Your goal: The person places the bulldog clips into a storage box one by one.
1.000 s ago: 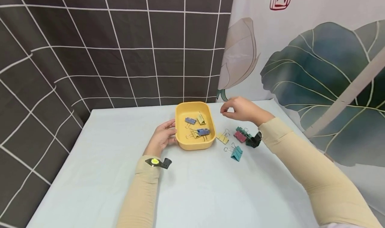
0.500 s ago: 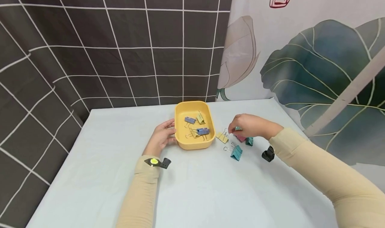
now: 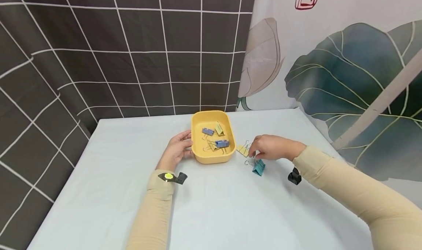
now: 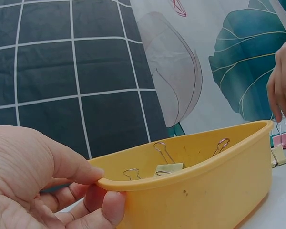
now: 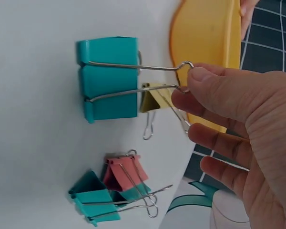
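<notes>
My left hand [image 3: 177, 151] holds the left side of a yellow plastic bin [image 3: 214, 161]; in the left wrist view the thumb [image 4: 81, 167] lies on its rim [image 4: 181, 176] with the fingers against the outer wall. Several binder clips lie inside, among them a blue one [image 3: 222, 143] and a yellow one [image 3: 219, 129]. To the right of the bin, my right hand [image 3: 271, 147] pinches the wire handle of a large teal binder clip [image 5: 109, 78] between thumb and forefinger. In the head view that clip's body [image 3: 259, 168] appears at the table surface.
A yellow binder clip [image 5: 155, 98] lies between the bin and the teal clip. A pink clip [image 5: 124, 174] and another teal clip [image 5: 95, 202] sit close together, hidden behind my right hand in the head view. A dark tiled-pattern curtain [image 3: 148, 70] hangs behind the white table [image 3: 211, 206].
My right hand has come down from beside the bin's far right corner, passed over the pink clip, and now pinches the large teal clip's handle. My left hand stays on the bin.
</notes>
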A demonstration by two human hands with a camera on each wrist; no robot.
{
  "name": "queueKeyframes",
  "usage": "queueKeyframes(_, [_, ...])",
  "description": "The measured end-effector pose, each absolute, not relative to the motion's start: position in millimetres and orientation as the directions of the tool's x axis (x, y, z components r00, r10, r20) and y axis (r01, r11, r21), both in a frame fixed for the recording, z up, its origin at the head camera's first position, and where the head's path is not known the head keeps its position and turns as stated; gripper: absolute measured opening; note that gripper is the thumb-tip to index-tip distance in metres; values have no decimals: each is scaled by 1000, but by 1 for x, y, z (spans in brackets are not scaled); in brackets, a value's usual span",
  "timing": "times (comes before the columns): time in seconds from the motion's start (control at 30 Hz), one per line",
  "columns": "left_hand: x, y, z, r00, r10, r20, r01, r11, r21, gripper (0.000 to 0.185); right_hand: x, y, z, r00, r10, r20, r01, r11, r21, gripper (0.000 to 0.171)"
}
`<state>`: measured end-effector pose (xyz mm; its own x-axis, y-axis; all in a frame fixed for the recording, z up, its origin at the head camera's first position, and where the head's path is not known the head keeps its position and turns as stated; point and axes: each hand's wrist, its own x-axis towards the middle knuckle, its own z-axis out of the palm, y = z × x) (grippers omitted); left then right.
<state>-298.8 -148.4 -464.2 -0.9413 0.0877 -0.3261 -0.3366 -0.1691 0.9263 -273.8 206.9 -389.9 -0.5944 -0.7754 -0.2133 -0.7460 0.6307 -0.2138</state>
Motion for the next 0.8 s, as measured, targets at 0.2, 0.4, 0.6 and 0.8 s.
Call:
queueKeyframes(0.2, [-298, -149, -463, -941, 89, -328, -338, -166, 926, 58, -273, 206, -397, -553, -810, -196, -789, 585, -189, 16])
queueKeyframes(0.4, [-299, -149, -464, -943, 88, -322, -333, -177, 926, 58, -273, 205, -401, -546, -812, -203, -791, 580, -193, 15])
queueKeyframes(0.6, [-299, -149, -464, -945, 85, -316, -327, -186, 927, 58, -275, 206, -401, -532, -821, -208, -802, 568, -187, 15])
queueKeyframes(0.8, [-300, -148, -465, -944, 84, -320, -330, -192, 924, 58, -277, 207, -396, -523, -827, -206, -811, 557, -178, 15])
